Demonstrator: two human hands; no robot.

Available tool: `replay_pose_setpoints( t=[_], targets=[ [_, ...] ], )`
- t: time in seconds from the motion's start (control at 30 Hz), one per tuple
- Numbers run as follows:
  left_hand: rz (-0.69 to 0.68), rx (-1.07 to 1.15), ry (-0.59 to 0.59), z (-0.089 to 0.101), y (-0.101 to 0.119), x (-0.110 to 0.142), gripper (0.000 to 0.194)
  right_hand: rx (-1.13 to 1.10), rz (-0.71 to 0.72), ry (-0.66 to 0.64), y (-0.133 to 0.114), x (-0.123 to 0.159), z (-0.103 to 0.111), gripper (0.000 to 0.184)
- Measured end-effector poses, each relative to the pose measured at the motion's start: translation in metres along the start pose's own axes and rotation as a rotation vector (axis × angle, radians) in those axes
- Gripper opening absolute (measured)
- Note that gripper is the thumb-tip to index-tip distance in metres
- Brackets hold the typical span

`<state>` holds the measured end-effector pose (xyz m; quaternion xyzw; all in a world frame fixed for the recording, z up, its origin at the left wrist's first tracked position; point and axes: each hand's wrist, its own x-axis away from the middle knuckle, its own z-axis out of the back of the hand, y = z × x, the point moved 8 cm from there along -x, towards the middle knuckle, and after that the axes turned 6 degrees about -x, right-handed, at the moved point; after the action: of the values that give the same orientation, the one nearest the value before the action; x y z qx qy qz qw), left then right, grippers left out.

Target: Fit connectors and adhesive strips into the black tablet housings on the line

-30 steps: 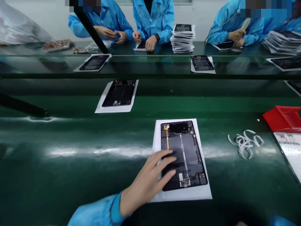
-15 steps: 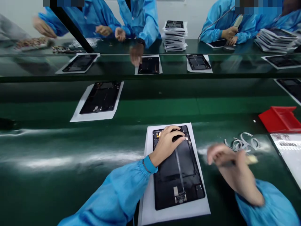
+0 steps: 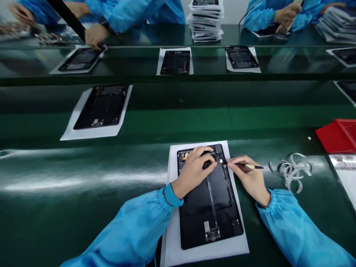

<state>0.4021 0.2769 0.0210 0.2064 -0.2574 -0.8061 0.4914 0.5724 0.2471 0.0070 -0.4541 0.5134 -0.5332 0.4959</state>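
An opened tablet shell [image 3: 205, 200] lies on a white sheet [image 3: 236, 248] in front of me, its small circuit board and long flat cable showing. My left hand [image 3: 196, 168] rests across the upper part of the tablet. Its thumb and index fingertip meet near the right edge; whatever is between them is too small to make out. At that same edge, my right hand [image 3: 249, 176] pinches a thin black pen-like tool [image 3: 251, 167] with a cream band. The tool's front end is by a small white part near the tablet's upper right corner, mostly hidden by my fingers.
Curled white strips [image 3: 294, 170] lie right of my right hand, below a red tray [image 3: 339, 135]. Another opened tablet [image 3: 102, 107] sits on its sheet at the far left. Across a raised ledge are more tablets, a stack [image 3: 206, 22] and co-workers in blue sleeves [image 3: 130, 15].
My right hand has come left to the tablet's edge with the thin tool. My left thumb and index fingertip have closed together. A co-worker's hand has moved left to another tablet. The view has shifted slightly.
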Motion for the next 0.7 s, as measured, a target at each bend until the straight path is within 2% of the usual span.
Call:
replay_pose_setpoints(
  t=[0.33, 0.7],
  targets=[
    [0.022, 0.026, -0.001, -0.0009, -0.0001, -0.0009, 0.007, 0.024, -0.015, -0.007, 0.0014, 0.0003, -0.0030, 0.026],
    [0.032, -0.011, 0.042, -0.0012, 0.0021, -0.0014, 0.006, 0.097, 0.021, -0.058, 0.0041, 0.0011, -0.0042, 0.022]
  ],
)
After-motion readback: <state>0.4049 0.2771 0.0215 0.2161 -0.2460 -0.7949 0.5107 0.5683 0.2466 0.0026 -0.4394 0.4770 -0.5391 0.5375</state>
